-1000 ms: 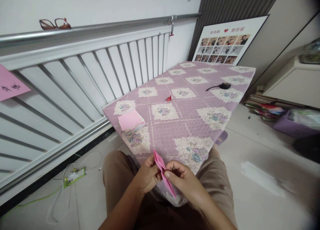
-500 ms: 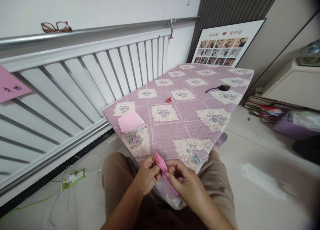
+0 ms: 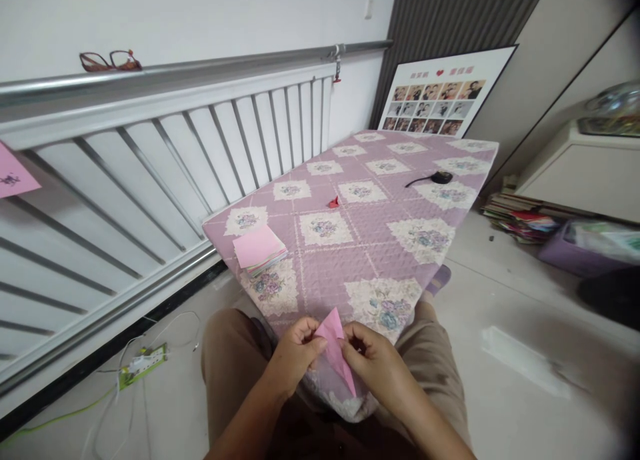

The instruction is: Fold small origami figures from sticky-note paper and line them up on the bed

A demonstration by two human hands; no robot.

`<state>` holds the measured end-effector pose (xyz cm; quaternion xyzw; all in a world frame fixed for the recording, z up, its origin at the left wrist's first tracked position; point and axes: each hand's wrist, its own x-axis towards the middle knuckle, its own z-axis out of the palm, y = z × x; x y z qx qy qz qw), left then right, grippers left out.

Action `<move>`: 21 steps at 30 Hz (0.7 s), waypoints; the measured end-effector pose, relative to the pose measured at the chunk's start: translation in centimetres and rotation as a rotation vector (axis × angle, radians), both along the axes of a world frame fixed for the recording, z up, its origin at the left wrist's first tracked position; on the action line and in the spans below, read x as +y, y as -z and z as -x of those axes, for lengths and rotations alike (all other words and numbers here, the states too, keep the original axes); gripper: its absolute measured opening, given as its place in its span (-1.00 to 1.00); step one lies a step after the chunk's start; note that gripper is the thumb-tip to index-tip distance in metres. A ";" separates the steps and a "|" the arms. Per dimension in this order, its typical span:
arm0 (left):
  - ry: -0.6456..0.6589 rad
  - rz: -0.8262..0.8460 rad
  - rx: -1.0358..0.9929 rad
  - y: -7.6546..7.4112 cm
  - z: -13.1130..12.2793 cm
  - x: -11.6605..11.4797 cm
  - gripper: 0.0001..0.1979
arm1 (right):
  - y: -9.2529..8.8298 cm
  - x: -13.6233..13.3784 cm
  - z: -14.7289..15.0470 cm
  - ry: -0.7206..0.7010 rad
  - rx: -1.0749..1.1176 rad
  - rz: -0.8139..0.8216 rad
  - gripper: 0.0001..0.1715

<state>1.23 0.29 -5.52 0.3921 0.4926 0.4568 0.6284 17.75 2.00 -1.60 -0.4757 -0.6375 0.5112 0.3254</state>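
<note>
A folded pink paper [image 3: 334, 343] is pinched between both my hands, just in front of the near edge of the table. My left hand [image 3: 294, 355] grips its left side with fingers closed. My right hand [image 3: 376, 368] holds the right side, thumb and forefinger pressed on it. The paper's lower tip points down toward my lap. A stack of pink square papers [image 3: 259, 249] lies on the table's near left corner. Farther back sits a small red folded paper piece [image 3: 333, 201].
The table wears a purple quilted floral cloth [image 3: 380, 227]. A black corded object [image 3: 436, 178] lies far right on it. White railing [image 3: 150, 153] runs along the left with glasses [image 3: 110, 61] on top. A photo board [image 3: 440, 97] leans behind; books [image 3: 520, 220] lie on the floor.
The pink paper has turned from a narrow edge-on strip to a broader face, and both hands have shifted slightly while still pinching it. The view drifted a little left.
</note>
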 end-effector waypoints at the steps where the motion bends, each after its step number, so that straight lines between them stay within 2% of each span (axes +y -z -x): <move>1: -0.006 0.010 0.006 -0.2 -0.1 0.0 -0.88 | 0.2 0.1 0.0 0.004 0.027 0.020 -0.79; 4: -0.034 -0.036 0.036 -0.7 -0.3 0.2 -0.88 | 1.0 0.3 0.0 0.015 0.135 0.086 -0.80; 6: -0.088 -0.098 0.104 -0.9 -0.4 0.2 -0.78 | 1.7 0.4 0.1 0.032 0.198 0.109 -0.79; 9: -0.243 -0.172 0.251 -0.7 -0.7 0.0 -0.66 | 2.3 0.3 0.2 0.095 0.181 0.046 -0.80; 11: -0.285 -0.238 0.306 -0.5 -1.0 -0.1 -0.73 | 2.2 0.2 0.2 0.118 0.115 -0.032 -0.85; 14: -0.181 -0.285 0.323 -0.3 -1.3 -0.3 -0.89 | 1.5 0.0 0.2 0.085 0.018 -0.111 -0.90; 21: -0.033 -0.184 0.291 -0.8 -1.3 -0.5 -0.89 | 0.7 -0.1 0.0 -0.036 -0.080 -0.185 -0.84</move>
